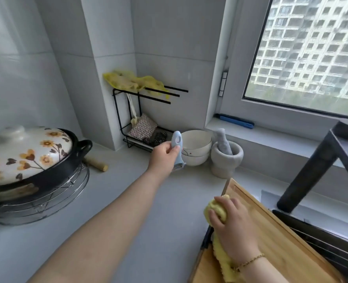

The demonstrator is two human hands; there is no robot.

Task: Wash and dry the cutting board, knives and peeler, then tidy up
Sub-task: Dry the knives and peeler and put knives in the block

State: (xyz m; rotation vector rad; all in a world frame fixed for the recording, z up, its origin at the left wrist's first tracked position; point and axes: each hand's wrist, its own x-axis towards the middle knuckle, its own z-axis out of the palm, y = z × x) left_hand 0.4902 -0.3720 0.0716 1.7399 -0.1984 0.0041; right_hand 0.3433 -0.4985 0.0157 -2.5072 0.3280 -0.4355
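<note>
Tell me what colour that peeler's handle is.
Pale blue; the peeler in the left hand shows clearly in the head view.

On my surface (175, 213): casserole pot (28, 156) far left, 2 stacked bowls (196, 147) at the back, mortar (226, 162) just right of them, cutting board (275, 231) front right.

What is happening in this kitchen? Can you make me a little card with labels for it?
left grip: holds blue peeler up over the counter
right grip: clutches yellow cloth on the wooden cutting board
behind peeler: stacked white bowls, stone mortar with pestle
far left: flowered pot on wire rack
right side: dark tap
</note>
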